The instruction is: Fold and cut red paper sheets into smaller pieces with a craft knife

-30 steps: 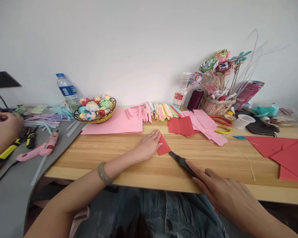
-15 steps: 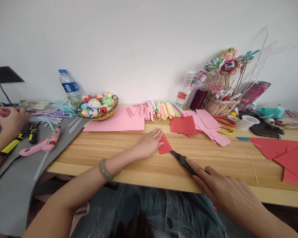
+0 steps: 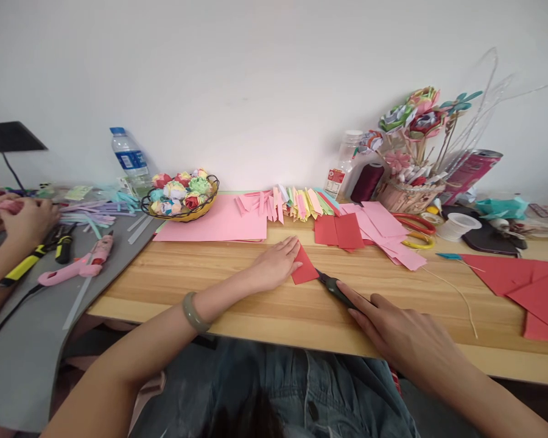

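Observation:
A small folded red paper (image 3: pixel 305 266) lies on the wooden table (image 3: pixel 237 304). My left hand (image 3: pixel 276 263) rests flat on its left side, fingers stretched and close together, pressing it down. My right hand (image 3: pixel 388 322) is wrapped round the dark handle of a knife (image 3: pixel 335 289), index finger stretched along the top. The blade points at the paper's right corner and is mostly hidden there. Behind the paper lie red squares (image 3: pixel 338 231) and pink sheets (image 3: pixel 381 228).
Paper flowers fill a basket (image 3: pixel 203 210). Red-handled scissors (image 3: pixel 415 224), a white spool (image 3: pixel 458 226) and large red sheets (image 3: pixel 539 292) are at right. At left, another person's hands (image 3: pixel 27 219) work near a pink glue gun (image 3: pixel 77 267).
My right hand and the knife have shifted slightly left and up, with less blade showing beside the red paper. My left hand has stayed on the paper.

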A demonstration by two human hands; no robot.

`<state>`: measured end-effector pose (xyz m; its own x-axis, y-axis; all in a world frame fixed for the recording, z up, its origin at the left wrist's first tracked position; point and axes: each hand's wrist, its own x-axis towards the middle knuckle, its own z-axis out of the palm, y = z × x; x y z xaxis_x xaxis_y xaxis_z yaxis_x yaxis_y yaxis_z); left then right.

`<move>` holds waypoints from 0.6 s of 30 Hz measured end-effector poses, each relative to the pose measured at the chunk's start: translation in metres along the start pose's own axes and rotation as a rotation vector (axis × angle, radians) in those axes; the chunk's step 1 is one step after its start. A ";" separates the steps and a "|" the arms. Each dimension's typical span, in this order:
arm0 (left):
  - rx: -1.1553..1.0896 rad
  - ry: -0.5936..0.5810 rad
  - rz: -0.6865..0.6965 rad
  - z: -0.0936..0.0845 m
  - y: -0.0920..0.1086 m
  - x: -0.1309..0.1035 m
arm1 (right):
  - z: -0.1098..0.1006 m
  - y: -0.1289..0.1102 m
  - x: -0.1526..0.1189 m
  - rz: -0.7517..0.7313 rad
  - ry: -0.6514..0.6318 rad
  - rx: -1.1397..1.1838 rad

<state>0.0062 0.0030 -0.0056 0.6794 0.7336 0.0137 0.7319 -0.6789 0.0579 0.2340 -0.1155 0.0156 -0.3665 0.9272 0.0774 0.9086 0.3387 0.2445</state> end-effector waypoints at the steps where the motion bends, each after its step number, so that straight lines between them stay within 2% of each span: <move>1: -0.002 0.002 0.001 0.000 0.000 0.000 | 0.000 0.000 0.001 0.010 -0.001 -0.005; 11: 0.013 -0.005 -0.004 0.000 0.000 0.001 | -0.002 0.000 0.006 0.029 -0.037 -0.016; 18: -0.094 -0.046 0.067 -0.005 -0.004 -0.004 | 0.001 0.005 -0.004 -0.043 0.015 -0.010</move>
<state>0.0001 0.0024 -0.0008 0.7299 0.6831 -0.0246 0.6782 -0.7191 0.1515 0.2407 -0.1174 0.0154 -0.4082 0.9093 0.0815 0.8899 0.3764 0.2578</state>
